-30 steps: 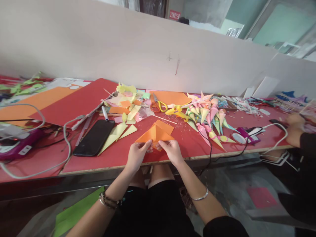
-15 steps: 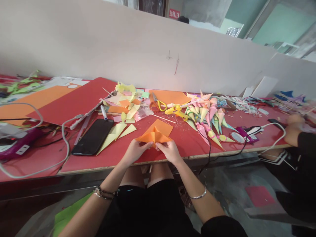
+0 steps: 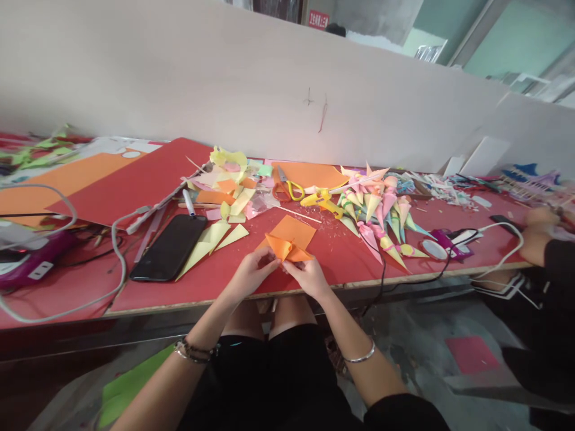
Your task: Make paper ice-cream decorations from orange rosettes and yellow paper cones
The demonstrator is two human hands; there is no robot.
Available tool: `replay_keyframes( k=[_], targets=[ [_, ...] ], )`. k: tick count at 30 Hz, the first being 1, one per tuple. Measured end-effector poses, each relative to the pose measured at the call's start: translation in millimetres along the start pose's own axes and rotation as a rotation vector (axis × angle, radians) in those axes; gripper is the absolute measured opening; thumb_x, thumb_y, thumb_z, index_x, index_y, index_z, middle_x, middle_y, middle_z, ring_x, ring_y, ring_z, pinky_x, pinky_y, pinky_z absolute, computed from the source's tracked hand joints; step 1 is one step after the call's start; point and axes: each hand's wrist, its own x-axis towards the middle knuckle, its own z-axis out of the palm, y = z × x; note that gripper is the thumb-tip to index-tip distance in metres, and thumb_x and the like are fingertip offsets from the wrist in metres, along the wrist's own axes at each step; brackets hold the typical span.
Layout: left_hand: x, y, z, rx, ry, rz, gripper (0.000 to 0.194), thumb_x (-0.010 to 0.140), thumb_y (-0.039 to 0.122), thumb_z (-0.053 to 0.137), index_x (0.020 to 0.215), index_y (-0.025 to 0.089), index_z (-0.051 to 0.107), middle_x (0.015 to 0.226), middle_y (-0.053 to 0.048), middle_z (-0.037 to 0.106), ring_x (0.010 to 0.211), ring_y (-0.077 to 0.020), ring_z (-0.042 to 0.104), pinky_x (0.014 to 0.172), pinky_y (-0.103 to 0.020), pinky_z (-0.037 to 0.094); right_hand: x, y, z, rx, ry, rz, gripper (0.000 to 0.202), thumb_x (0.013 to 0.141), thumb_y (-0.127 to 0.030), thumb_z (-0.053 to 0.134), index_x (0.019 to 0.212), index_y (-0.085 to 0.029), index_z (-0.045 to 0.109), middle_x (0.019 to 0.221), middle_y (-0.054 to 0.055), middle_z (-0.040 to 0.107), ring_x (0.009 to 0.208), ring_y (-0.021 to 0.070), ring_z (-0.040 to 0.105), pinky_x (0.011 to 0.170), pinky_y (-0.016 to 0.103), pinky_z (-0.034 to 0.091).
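Observation:
A folded piece of orange paper (image 3: 287, 248) is held between both hands just above the front of the red table. My left hand (image 3: 254, 272) pinches its left lower side with thumb and fingers. On the right, my right hand (image 3: 308, 278) grips the lower right part, thumb toward the middle. The paper has raised, pointed flaps. Behind it a flat orange sheet (image 3: 294, 230) lies on the table. Pale yellow paper pieces (image 3: 231, 237) and a black phone (image 3: 169, 248) lie to the left of my hands.
Scissors (image 3: 287, 187), a yellow glue gun (image 3: 321, 203) and a pile of paper cones (image 3: 380, 206) lie farther back. A black cable (image 3: 381, 269) hangs over the table edge. Large red card (image 3: 139, 176) lies at left. Another person's arm (image 3: 536, 239) rests at far right.
The orange paper, spread wide and symmetrical before, is now turned and narrower, with its left flap folded inward and standing up. My left fingers have shifted along it.

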Motion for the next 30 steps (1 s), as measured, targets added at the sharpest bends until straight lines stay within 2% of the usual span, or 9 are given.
replay_keyframes(
  k=[5, 12, 17, 19, 22, 25, 30],
  targets=[
    [-3, 1, -0.2, 0.047, 0.032, 0.023, 0.02, 0.068, 0.03, 0.059, 0.082, 0.016, 0.063, 0.078, -0.004, 0.065, 0.075, -0.0184, 0.058, 0.072, -0.027, 0.045, -2, -3, 0, -0.098, 0.008, -0.053, 0.019, 0.072, -0.03, 0.056, 0.083, -0.017, 0.065, 0.079, 0.006, 0.067, 0.074, 0.0203, 0.063, 0.07, 0.033, 0.05],
    [-4, -4, 0.9, -0.01, -0.023, -0.02, 0.022, 0.067, 0.028, 0.058, 0.086, 0.017, 0.062, 0.071, -0.002, 0.06, 0.08, -0.02, 0.057, 0.074, -0.027, 0.046, -3, -6, -1, -0.141, -0.004, -0.061, 0.017, 0.073, -0.03, 0.056, 0.081, -0.018, 0.065, 0.078, 0.006, 0.068, 0.074, 0.0213, 0.063, 0.069, 0.033, 0.05],
    [-6, -4, -2.0, 0.027, -0.068, 0.031, 0.034, 0.065, 0.027, 0.063, 0.097, 0.015, 0.058, 0.084, -0.005, 0.061, 0.075, -0.0177, 0.056, 0.07, -0.027, 0.046, -3, -12, 0, -0.13, -0.026, -0.079, 0.014, 0.073, -0.029, 0.056, 0.081, -0.02, 0.064, 0.08, 0.004, 0.068, 0.077, 0.0206, 0.062, 0.07, 0.031, 0.049],
    [-6, -4, -2.0, 0.071, -0.039, 0.061, 0.037, 0.062, 0.028, 0.066, 0.096, 0.015, 0.058, 0.087, -0.006, 0.061, 0.076, -0.0178, 0.056, 0.07, -0.027, 0.045, -3, -15, 0, -0.148, -0.05, -0.096, 0.013, 0.073, -0.027, 0.056, 0.08, -0.019, 0.063, 0.078, 0.003, 0.067, 0.075, 0.0198, 0.062, 0.068, 0.029, 0.047],
    [-4, -6, 1.0, 0.183, 0.07, 0.064, 0.028, 0.062, 0.032, 0.066, 0.083, 0.014, 0.061, 0.079, -0.005, 0.063, 0.071, -0.017, 0.056, 0.068, -0.026, 0.044, -3, -17, 0, -0.235, -0.098, -0.116, 0.008, 0.072, -0.023, 0.055, 0.072, -0.018, 0.061, 0.069, 0.001, 0.063, 0.064, 0.0168, 0.058, 0.059, 0.025, 0.044],
    [-2, -7, 4.5, 0.264, 0.161, 0.074, 0.021, 0.065, 0.034, 0.063, 0.072, 0.014, 0.062, 0.073, -0.004, 0.063, 0.067, -0.0166, 0.056, 0.066, -0.026, 0.042, -3, -17, 0, -0.311, -0.091, -0.131, 0.01, 0.072, -0.023, 0.053, 0.065, -0.017, 0.057, 0.059, -0.001, 0.056, 0.055, 0.0133, 0.051, 0.052, 0.022, 0.039],
    [-2, -6, 6.3, 0.19, 0.211, 0.085, 0.016, 0.065, 0.032, 0.061, 0.071, 0.018, 0.066, 0.078, -0.004, 0.067, 0.074, -0.0184, 0.058, 0.071, -0.026, 0.042, -3, -16, 1, -0.326, -0.077, -0.186, 0.009, 0.074, -0.025, 0.054, 0.07, -0.018, 0.058, 0.065, 0.0, 0.058, 0.06, 0.0139, 0.054, 0.057, 0.023, 0.041]
  ],
)
